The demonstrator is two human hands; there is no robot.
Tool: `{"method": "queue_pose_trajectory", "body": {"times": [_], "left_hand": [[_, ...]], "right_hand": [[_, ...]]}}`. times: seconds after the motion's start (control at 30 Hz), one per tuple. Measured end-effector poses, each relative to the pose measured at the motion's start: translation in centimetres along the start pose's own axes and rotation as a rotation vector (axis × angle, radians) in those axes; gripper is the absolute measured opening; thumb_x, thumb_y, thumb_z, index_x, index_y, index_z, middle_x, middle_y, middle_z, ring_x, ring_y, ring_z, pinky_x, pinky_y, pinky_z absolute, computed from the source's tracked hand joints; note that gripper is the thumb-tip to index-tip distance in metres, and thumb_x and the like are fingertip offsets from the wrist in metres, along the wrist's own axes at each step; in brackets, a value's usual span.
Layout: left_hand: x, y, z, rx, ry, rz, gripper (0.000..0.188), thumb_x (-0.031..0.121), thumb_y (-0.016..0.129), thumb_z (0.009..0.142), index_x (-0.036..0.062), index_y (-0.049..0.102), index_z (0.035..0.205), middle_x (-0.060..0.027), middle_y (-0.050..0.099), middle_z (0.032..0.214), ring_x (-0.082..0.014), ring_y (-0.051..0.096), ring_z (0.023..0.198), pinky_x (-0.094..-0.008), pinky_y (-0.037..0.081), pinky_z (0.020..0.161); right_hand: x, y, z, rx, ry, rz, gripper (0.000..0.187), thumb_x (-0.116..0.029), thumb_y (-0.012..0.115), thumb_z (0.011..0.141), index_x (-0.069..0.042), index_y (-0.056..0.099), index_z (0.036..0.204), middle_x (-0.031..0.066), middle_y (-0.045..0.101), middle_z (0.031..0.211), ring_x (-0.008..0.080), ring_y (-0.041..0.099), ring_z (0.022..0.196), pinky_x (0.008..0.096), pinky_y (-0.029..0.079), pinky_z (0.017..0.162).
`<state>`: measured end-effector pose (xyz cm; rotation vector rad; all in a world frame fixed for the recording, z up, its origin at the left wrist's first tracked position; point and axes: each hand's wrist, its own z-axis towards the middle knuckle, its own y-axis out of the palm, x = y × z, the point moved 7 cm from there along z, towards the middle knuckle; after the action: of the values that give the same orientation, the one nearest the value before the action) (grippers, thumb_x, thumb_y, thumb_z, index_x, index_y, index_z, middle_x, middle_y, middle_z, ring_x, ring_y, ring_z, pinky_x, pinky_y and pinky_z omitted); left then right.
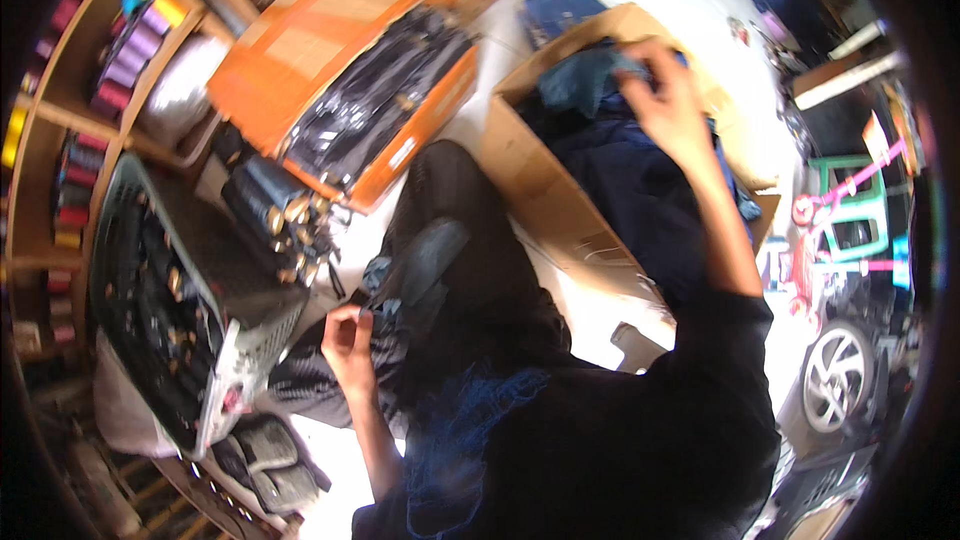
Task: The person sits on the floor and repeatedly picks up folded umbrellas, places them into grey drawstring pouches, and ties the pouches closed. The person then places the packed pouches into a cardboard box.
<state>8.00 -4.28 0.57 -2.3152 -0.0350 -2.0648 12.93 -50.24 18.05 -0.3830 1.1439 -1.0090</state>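
My right hand (665, 105) is over an open cardboard box (560, 190) to the right of my knee. Its curled fingers close on the edge of a teal cloth piece (580, 80). Dark navy cloth (625, 175) fills the box beneath it. My left hand (350, 345) is low on the left by my leg, thumb and fingers pinched together in a ring. Anything in that pinch is too small to make out. Just above it, small blue-grey cloth pieces (378, 275) lie against my dark trousers, and a larger grey-blue patch (432, 255) shows on my leg.
An orange-taped carton (330, 15) holds dark plastic-wrapped packets (365, 90). Dark bundles with tan ends (275, 205) lie beside a grey-green crate (225, 380) of similar items. Shelves with thread spools (130, 55) stand left. A wheel (838, 377) and green stool (855, 210) are right.
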Motion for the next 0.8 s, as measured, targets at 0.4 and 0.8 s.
{"method": "queue_pose_trajectory", "body": {"times": [0.4, 0.8], "left_hand": [[-1.8, -3.9, -1.9, 0.098, -0.048, -0.078, 0.019, -0.007, 0.067, 0.081, 0.0067, 0.054, 0.085, 0.0034, 0.053, 0.079, -0.0037, 0.053, 0.074, -0.0201, 0.044, 0.067], [2.1, -7.5, -3.0, 0.251, 0.199, 0.13, 0.016, -0.006, 0.067, 0.074, 0.0027, 0.057, 0.084, -0.0034, 0.055, 0.074, -0.0105, 0.054, 0.068, -0.0241, 0.043, 0.063]], "right_hand": [[-12.7, 20.3, -17.9, -0.604, -0.26, -0.129, 0.029, -0.004, 0.071, 0.071, -0.006, 0.055, 0.095, 0.0127, 0.055, 0.111, 0.034, 0.048, 0.111, 0.0478, 0.036, 0.093], [-25.1, 29.7, -16.5, -0.917, -0.036, 0.765, 0.041, -0.004, 0.073, 0.076, -0.004, 0.057, 0.113, 0.009, 0.057, 0.094, 0.0147, 0.057, 0.079, 0.0268, 0.046, 0.065]]}}
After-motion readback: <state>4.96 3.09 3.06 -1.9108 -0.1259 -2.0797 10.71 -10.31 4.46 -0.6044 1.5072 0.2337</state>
